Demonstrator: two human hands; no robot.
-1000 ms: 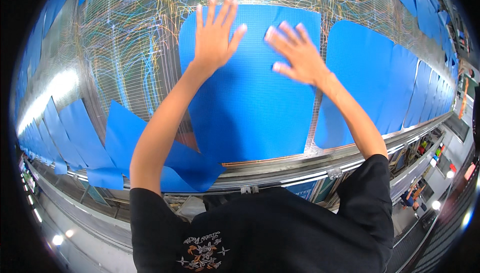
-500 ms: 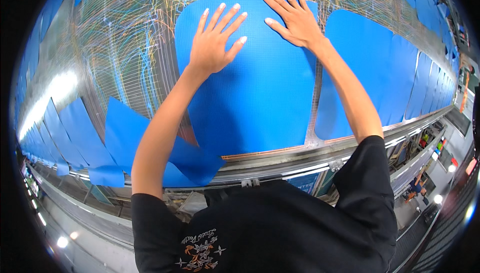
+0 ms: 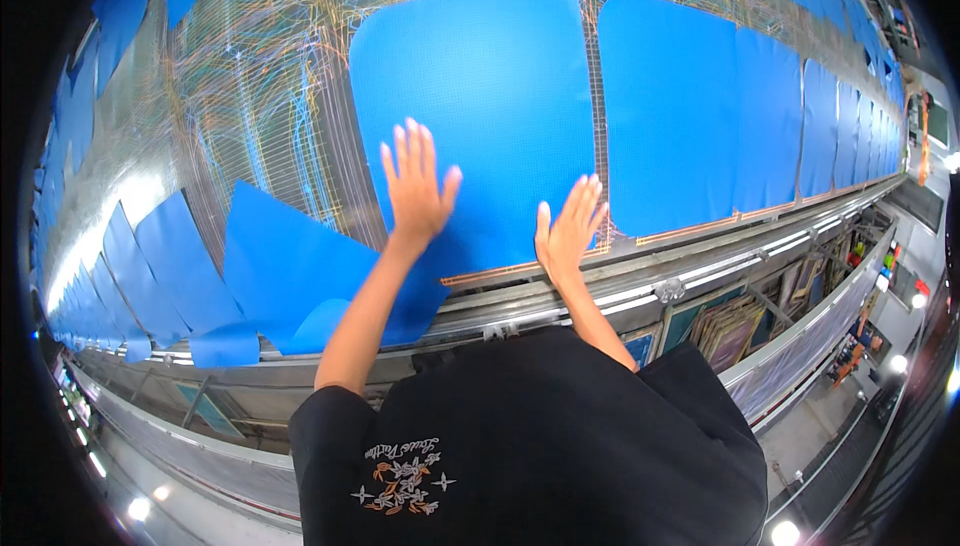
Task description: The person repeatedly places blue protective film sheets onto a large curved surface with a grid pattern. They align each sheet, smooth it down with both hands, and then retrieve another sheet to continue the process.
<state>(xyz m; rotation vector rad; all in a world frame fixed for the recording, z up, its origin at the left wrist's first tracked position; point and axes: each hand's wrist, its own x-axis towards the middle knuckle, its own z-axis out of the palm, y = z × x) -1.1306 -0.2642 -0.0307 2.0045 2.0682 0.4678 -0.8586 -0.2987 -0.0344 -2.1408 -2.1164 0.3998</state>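
Note:
A blue cut panel (image 3: 470, 76) with rounded far-left corner and a fine grid texture lies flat on the long table in front of me. Over its left part is my left hand (image 3: 415, 191), fingers stretched out and thumb apart. My right hand (image 3: 570, 231) is at the panel's near right corner, fingers extended and also holding nothing. Whether either palm presses on the panel or hovers just above it, I cannot tell. To the right lies a second blue panel (image 3: 665, 106), separated by a narrow dark strip.
Colored lines cover the dark tabletop (image 3: 240, 76). Loose, overlapping blue pieces (image 3: 290, 266) lie at the near left, some hanging over the edge. More blue panels (image 3: 820, 126) run off to the right. A metal rail (image 3: 700, 276) follows the near edge, with stacked frames (image 3: 735, 326) below.
Both hands have slid from the panel's far part toward me, the right one farther, down to the near corner. My view has shifted slightly to the right.

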